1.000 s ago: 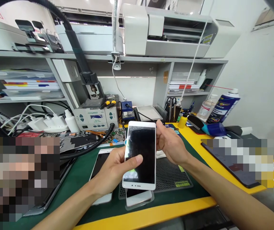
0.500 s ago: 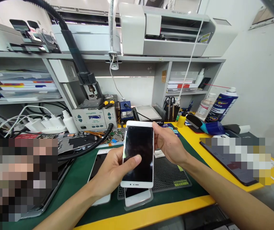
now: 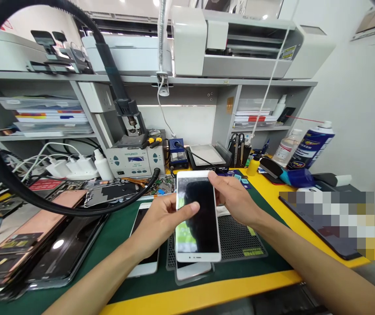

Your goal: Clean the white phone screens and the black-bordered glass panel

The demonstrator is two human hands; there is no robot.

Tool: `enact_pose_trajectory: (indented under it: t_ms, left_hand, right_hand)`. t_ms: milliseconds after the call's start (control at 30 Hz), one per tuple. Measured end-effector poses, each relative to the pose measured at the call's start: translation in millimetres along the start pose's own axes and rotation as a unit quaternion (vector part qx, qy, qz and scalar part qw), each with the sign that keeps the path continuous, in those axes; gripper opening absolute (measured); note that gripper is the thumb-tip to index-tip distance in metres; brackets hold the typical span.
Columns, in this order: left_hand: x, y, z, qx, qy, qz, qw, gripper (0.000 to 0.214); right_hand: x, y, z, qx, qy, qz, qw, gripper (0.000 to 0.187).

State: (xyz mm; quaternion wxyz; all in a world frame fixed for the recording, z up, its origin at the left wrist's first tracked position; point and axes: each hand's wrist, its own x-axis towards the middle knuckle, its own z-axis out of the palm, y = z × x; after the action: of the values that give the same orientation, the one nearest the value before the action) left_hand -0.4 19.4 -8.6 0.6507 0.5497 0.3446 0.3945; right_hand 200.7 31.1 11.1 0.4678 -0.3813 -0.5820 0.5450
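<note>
A white-framed smartphone [image 3: 203,232] with a dark, reflective screen is held up between my two hands. My left hand [image 3: 166,223] grips its left side, with the thumb lying across the screen and the fingers hidden behind. My right hand [image 3: 235,192] holds the upper right corner, thumb on the edge. Beneath it, a second white phone [image 3: 194,270] rests on a clear sheet, mostly covered. Another white phone [image 3: 150,264] lies on the green mat [image 3: 118,243], partly behind my left hand and forearm. A black perforated pad [image 3: 236,238] extends under the held phone.
Disassembled phone parts [image 3: 59,203] and dark panels lie at the left. A black hose [image 3: 85,213] loops from the soldering station [image 3: 135,161]. On the right stand a blue spray can [image 3: 312,144], a clear bottle [image 3: 287,146] and a dark tablet-like panel [image 3: 318,227].
The view has shifted slightly left. In my hands the phone has tilted a little, and a green and white reflection now shows on the left of its screen.
</note>
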Motion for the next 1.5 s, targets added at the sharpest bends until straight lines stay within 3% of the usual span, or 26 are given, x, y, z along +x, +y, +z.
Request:
enact_pose_trajectory:
  t_ms: [133, 333, 433, 567, 733, 867, 1133, 1500]
  left_hand:
    - [0.6, 5.2, -1.2, -0.007, 0.055, 0.077, 0.995, 0.038]
    - [-0.1, 5.4, -4.8, 0.038, 0.083, 0.076, 0.993, 0.036]
    - [-0.6, 4.6, -5.1, 0.048, 0.080, 0.081, 0.992, 0.041]
    - [-0.9, 5.2, -5.3, 0.057, 0.077, 0.095, 0.991, 0.041]
    - [-0.8, 6.9, -5.8, 0.079, 0.066, 0.131, 0.986, 0.044]
    - [-1.5, 7.1, -1.2, 0.074, 0.056, 0.165, 0.982, 0.022]
    - [-0.4, 5.8, -0.4, -0.002, 0.054, 0.140, 0.989, 0.025]
    - [1.9, 11.6, -14.2, -0.021, 0.003, 0.083, 0.996, 0.033]
  right_hand:
    - [-4.4, -0.3, 4.0, -0.040, -0.007, -0.013, 0.999, 0.062]
    - [-4.3, 3.8, 3.4, -0.013, 0.005, -0.039, 0.999, 0.059]
    - [-3.6, 6.2, 1.1, 0.012, -0.010, -0.051, 0.999, 0.053]
    - [-5.3, 1.9, 4.4, -0.028, -0.059, -0.071, 0.995, 0.027]
    - [-9.1, -5.0, 10.7, -0.042, -0.078, -0.102, 0.991, 0.027]
    - [-10.4, -3.7, 10.8, -0.045, -0.077, -0.122, 0.989, 0.022]
    - [-12.6, -5.6, 8.9, -0.040, -0.109, -0.115, 0.987, 0.026]
    - [-12.2, -6.0, 7.5, 0.014, -0.105, -0.025, 0.994, 0.029]
